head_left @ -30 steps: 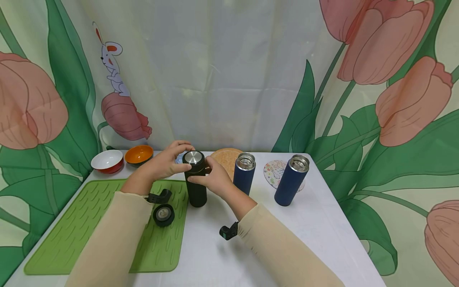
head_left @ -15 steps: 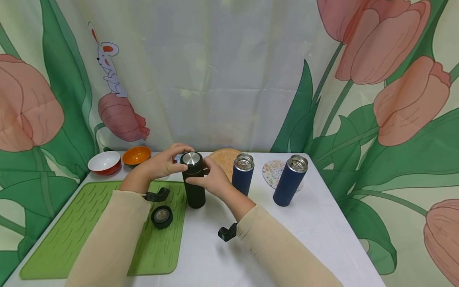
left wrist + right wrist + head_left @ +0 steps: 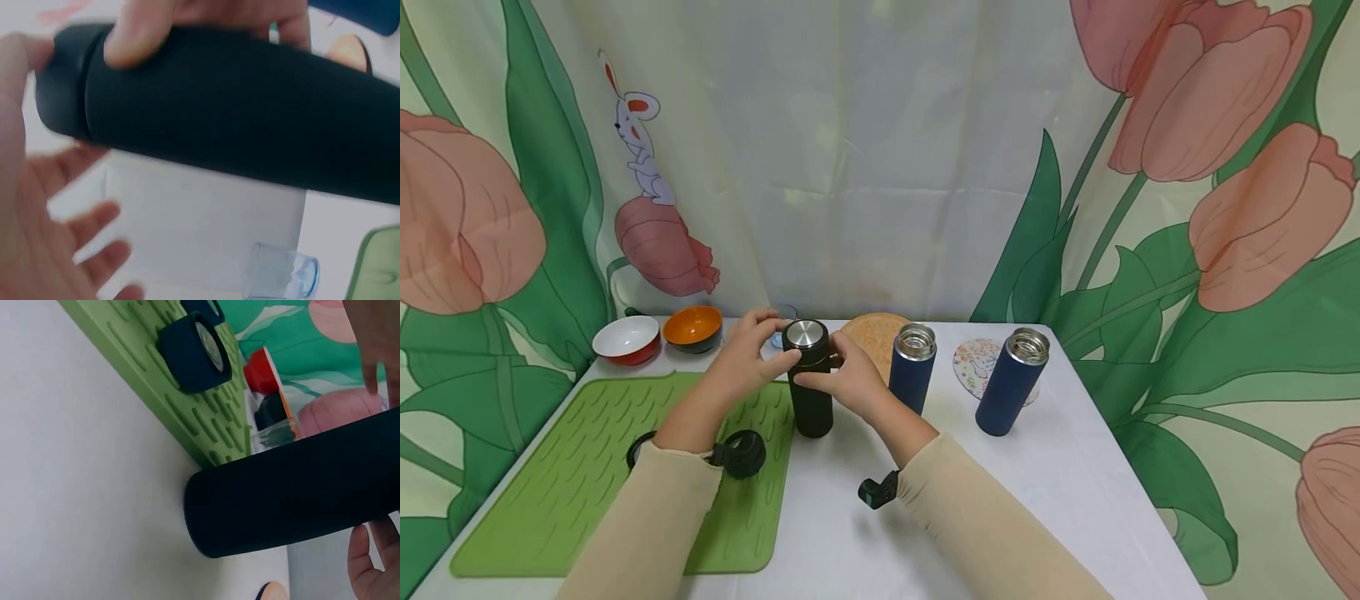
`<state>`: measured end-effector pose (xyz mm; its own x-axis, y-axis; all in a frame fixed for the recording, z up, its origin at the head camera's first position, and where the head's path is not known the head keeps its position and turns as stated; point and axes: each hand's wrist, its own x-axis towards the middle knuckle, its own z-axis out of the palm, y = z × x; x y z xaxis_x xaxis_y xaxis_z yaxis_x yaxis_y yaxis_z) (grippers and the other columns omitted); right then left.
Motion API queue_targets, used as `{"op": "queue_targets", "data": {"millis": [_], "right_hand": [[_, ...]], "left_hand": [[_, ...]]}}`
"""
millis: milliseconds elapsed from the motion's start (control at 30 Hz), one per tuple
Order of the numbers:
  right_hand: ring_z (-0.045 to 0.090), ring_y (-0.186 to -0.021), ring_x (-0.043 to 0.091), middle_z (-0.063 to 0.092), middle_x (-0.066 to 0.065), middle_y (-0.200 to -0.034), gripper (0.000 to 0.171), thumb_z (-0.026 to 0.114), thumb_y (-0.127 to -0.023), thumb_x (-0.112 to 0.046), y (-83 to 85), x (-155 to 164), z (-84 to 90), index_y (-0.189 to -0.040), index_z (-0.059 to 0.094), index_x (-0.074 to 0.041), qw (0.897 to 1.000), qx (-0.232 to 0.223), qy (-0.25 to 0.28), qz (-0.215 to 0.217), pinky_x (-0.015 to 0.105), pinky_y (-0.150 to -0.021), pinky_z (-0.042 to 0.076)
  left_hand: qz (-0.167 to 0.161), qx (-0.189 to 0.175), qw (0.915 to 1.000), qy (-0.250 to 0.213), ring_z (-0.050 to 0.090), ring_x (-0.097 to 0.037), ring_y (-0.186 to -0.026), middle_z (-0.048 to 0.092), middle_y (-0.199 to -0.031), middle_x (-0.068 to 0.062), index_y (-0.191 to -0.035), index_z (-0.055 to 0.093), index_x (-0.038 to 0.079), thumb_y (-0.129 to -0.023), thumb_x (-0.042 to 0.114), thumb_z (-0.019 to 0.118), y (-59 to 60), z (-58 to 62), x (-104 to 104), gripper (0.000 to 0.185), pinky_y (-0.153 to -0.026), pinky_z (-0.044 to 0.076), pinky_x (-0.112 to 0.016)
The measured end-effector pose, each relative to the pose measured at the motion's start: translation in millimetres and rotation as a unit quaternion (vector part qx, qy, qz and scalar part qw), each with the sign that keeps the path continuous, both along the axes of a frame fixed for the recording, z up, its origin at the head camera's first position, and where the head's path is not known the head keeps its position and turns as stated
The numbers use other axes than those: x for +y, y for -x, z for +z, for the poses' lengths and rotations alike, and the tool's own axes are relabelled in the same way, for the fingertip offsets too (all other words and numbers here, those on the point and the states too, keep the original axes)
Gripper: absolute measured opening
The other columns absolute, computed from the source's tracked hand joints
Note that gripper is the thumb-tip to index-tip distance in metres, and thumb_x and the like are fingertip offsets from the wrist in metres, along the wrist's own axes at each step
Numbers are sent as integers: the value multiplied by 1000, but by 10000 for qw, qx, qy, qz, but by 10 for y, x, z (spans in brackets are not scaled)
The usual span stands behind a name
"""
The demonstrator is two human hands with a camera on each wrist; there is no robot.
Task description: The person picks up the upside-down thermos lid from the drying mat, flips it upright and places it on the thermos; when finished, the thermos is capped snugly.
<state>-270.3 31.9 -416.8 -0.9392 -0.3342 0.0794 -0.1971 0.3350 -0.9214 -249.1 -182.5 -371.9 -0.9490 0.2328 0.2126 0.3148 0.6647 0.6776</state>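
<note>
A black thermos (image 3: 811, 408) with a silver-topped lid (image 3: 805, 333) stands upright on the white table, just right of the green mat. My right hand (image 3: 857, 379) grips its body just under the lid. Around the lid is my left hand (image 3: 745, 354), thumb in front and index finger behind. In the left wrist view, the left thumb touches the edge of the lid (image 3: 59, 81), while the other fingers (image 3: 97, 225) spread away from it. The right wrist view shows the thermos body (image 3: 287, 487) slanting across, its base on the table by the mat.
Two lidless blue thermoses, one nearer (image 3: 912, 371) and one farther right (image 3: 1011, 383), stand right. A dark lid (image 3: 747, 454) and a partly hidden second one (image 3: 634, 448) lie on the green mat (image 3: 587, 500). Behind are a red bowl (image 3: 627, 340), an orange bowl (image 3: 693, 329) and a clear cup (image 3: 784, 313).
My left hand has turned about the lid and its wrist has shifted, uncovering the clear cup behind. My right hand and the thermos hold their place.
</note>
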Motion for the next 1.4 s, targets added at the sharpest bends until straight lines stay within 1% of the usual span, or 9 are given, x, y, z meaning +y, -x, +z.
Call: {"op": "queue_targets", "data": {"millis": [167, 333, 500, 633, 733, 867, 1000, 1200, 1400], "right_hand": [[64, -124, 22, 68, -6, -125, 49, 87, -87, -47, -31, -9, -54, -123, 62, -26, 9999, -23, -19, -107, 52, -103, 54], [62, -129, 25, 68, -3, -129, 50, 86, -88, -48, -72, -24, -95, -124, 62, -24, 9997, 43, -52, -249, 54, -105, 53], [60, -137, 31, 66, 2, -142, 60, 82, -91, -46, -157, -4, -141, -141, 58, -22, 9996, 145, -88, -226, 57, -110, 51], [58, -142, 37, 59, 11, -154, 73, 76, -98, -40, -299, 66, -195, -160, 45, -18, 9999, 97, -85, -45, 58, -114, 49], [56, -144, 40, 54, 16, -159, 76, 73, -101, -37, -458, 165, -184, -165, 37, -15, 9999, 33, -128, 14, 59, -115, 48], [52, -147, 39, 50, 14, -162, 76, 71, -102, -38, -694, 372, -141, -166, 36, -18, 9990, 68, -420, 114, 60, -115, 47], [51, -149, 34, 52, 7, -161, 73, 73, -100, -44, -917, 645, -145, -164, 41, -29, 9939, 222, -1055, 223, 60, -116, 47], [47, -153, 32, 48, 1, -164, 82, 78, -93, -55, -1180, 937, -149, -164, 39, -41, 9853, 277, -1678, 139, 63, -119, 42], [44, -154, 36, 45, 6, -167, 88, 80, -89, -59, -1289, 1112, -93, -165, 39, -39, 9819, 178, -1884, -47, 67, -119, 40]], "left_hand": [[1099, 372, 9932, 125, 31, -54, -148, 38, -163, -25, -143, 62, 4, -102, 42, 69, -388, -132, 153, 56, -116, 30, -75], [1558, 261, 9874, 97, 40, -53, -143, 44, -158, -25, -141, 64, 6, -101, 43, 70, -640, -345, 282, 55, -116, 33, -74], [1357, 140, 9906, 44, 44, -51, -142, 50, -154, -23, -135, 68, 7, -100, 36, 71, -792, -536, 308, 46, -115, 35, -73], [1130, -176, 9934, -28, 44, -50, -145, 52, -155, -21, -131, 72, 9, -100, 33, 73, -952, -683, 331, 39, -114, 36, -74], [1072, -359, 9936, -45, 47, -48, -145, 55, -154, -19, -127, 74, 13, -99, 32, 74, -1066, -761, 366, 34, -114, 39, -73], [1012, -345, 9941, 170, 56, -40, -138, 63, -146, -10, -120, 78, 22, -99, 33, 75, -1158, -802, 350, 24, -109, 48, -65], [1006, -148, 9934, 521, 60, -39, -135, 66, -142, -7, -119, 79, 25, -100, 35, 75, -1194, -729, 150, 22, -108, 50, -64], [1370, 269, 9849, 1022, 57, -49, -133, 66, -143, -16, -127, 76, 16, -101, 45, 72, -1259, -553, -450, 40, -106, 44, -72], [1742, 227, 9739, 1440, 54, -52, -129, 59, -143, -25, -134, 70, 9, -98, 55, 71, -1219, -606, -969, 59, -99, 44, -74]]}}
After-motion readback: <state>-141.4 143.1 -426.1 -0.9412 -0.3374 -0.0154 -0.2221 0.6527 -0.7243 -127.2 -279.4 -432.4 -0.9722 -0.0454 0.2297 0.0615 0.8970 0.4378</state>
